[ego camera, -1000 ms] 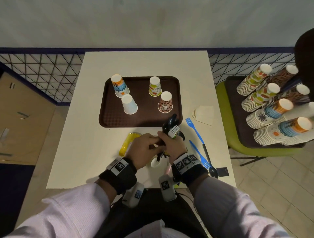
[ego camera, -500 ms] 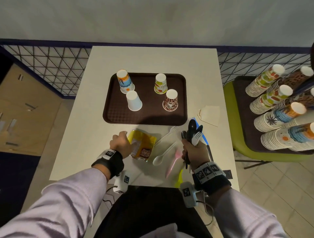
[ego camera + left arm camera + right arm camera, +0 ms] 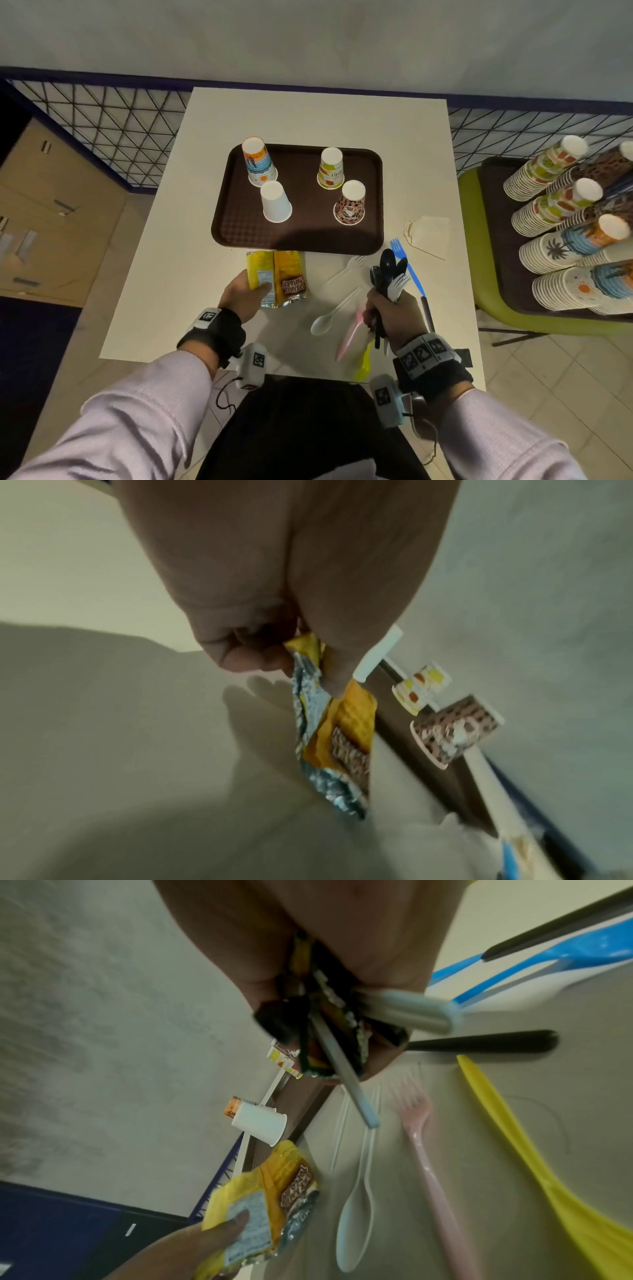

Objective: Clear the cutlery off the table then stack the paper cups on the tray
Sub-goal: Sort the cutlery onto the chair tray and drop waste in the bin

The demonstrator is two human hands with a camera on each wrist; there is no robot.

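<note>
My right hand point(image 3: 388, 310) grips a bundle of cutlery point(image 3: 390, 274), black spoons and a white fork, heads pointing up. My left hand point(image 3: 245, 293) pinches a yellow snack wrapper point(image 3: 279, 275) just in front of the brown tray point(image 3: 239, 226). Loose on the table lie a white spoon point(image 3: 330, 315), a white fork point(image 3: 346, 269), a pink fork point(image 3: 349, 334), a yellow utensil point(image 3: 364, 359), a blue fork point(image 3: 406, 262) and a black spoon handle point(image 3: 428, 313). Several paper cups stand upside down on the tray: striped point(image 3: 258, 166), white point(image 3: 275, 205), yellow-green point(image 3: 331, 168), brown-patterned point(image 3: 350, 202).
A folded napkin point(image 3: 428, 234) lies at the table's right edge. To the right, a green chair point(image 3: 479, 274) carries a dark tray with stacks of paper cups point(image 3: 565, 240) lying on their sides. A wire-mesh railing point(image 3: 102, 130) runs behind the table.
My hands have drawn apart. The left hand went left, took the yellow wrapper and slid it toward the tray. The right hand moved right with the cutlery bundle, uncovering the white spoon and pink fork.
</note>
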